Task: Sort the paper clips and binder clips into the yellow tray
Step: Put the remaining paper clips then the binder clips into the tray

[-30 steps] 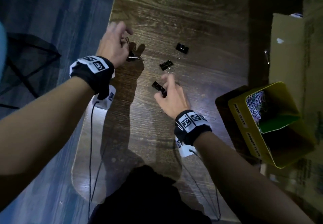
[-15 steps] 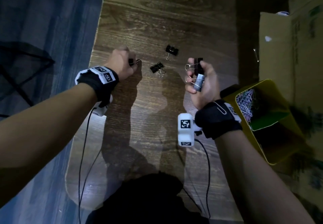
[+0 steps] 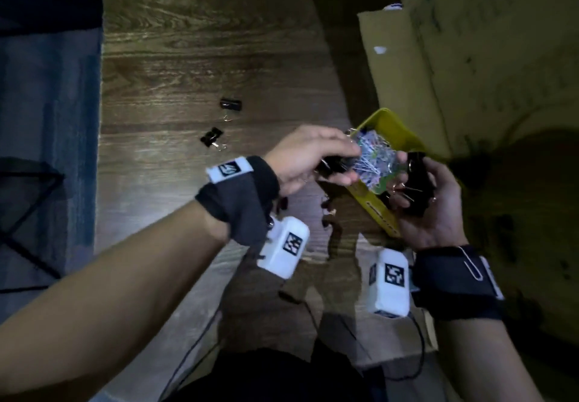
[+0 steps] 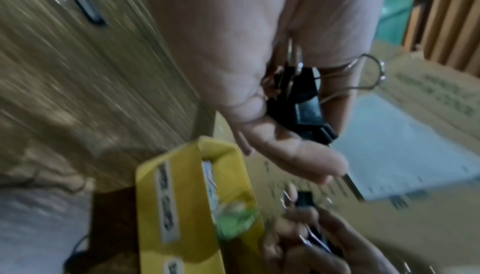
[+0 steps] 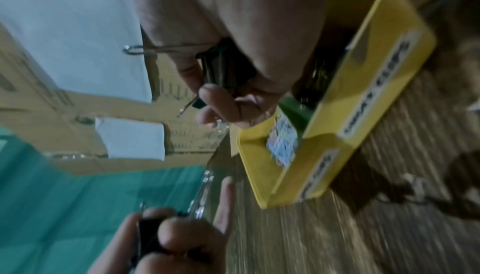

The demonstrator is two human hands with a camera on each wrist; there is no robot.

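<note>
Furthest left on the counter (image 3: 175, 66), two black binder clips (image 3: 212, 137) lie loose, one beyond the other, well apart from the tray; these are the visible leftovers, so the sorting looks well on but not finished. Next comes the left hand (image 3: 308, 158), hovering at the near-left edge of the tray, its grip curled round a small bunch of black binder clips (image 4: 306, 102) with wire handles sticking out past the fingers. Just right of it sits the yellow tray (image 3: 396, 128), tilted against cardboard boxes (image 3: 470, 72); a heap of coloured paper clips (image 3: 374, 158) already fills one compartment. At the right, the right hand (image 3: 429, 210) holds more black binder clips (image 3: 415, 182) in a closed grip over the tray's near end. Neither handful is dropped yet. A stray paper clip (image 3: 470, 262) hangs on the right wristband (image 3: 457, 288).
</note>
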